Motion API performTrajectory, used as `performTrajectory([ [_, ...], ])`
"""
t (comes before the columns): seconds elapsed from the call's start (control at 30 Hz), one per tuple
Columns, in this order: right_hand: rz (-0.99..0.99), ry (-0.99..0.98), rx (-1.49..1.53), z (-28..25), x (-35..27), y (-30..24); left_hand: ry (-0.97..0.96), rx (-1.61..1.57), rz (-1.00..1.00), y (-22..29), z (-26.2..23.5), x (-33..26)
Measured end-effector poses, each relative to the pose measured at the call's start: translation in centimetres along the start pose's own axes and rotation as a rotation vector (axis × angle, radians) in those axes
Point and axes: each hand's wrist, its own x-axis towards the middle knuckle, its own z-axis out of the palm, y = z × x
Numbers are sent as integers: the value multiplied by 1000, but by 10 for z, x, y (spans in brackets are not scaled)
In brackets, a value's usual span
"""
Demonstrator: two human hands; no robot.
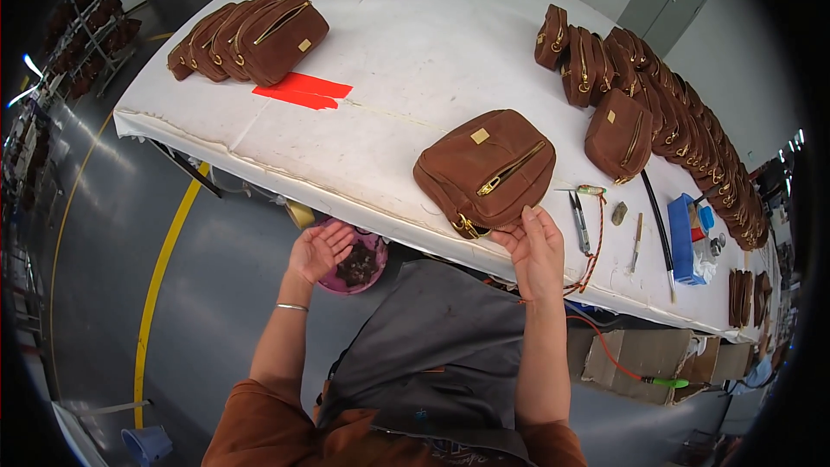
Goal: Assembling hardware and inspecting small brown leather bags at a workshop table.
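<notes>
A brown bag [488,169] with a brass zipper and a small gold plate lies on the white-covered table [363,156], close to its front edge. My right hand [534,251] pinches the near right edge of this bag between thumb and fingers. Off the table edge, above a pink bin [359,264] on the floor, my left hand [322,251] is held palm up with fingers stretched and nothing in it. A brass ring and clasp show at the bag's near left corner.
Rows of similar bags [692,138] line the right side; more bags [277,35] stand at the far left. Snips [579,220], a brush [638,242], a black rod [659,225] and a blue tray [683,242] lie to the right. Red tape [303,91] marks the cover. Cardboard boxes [640,363] stand below.
</notes>
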Motion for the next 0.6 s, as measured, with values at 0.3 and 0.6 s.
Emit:
performTrajectory([
  [0.3, 3, 3, -27, -2, -6, 0, -16, 112, 134, -13, 23, -15],
  [0.6, 13, 14, -2, -2, -6, 3, 434, 484, 300, -26, 9, -12],
])
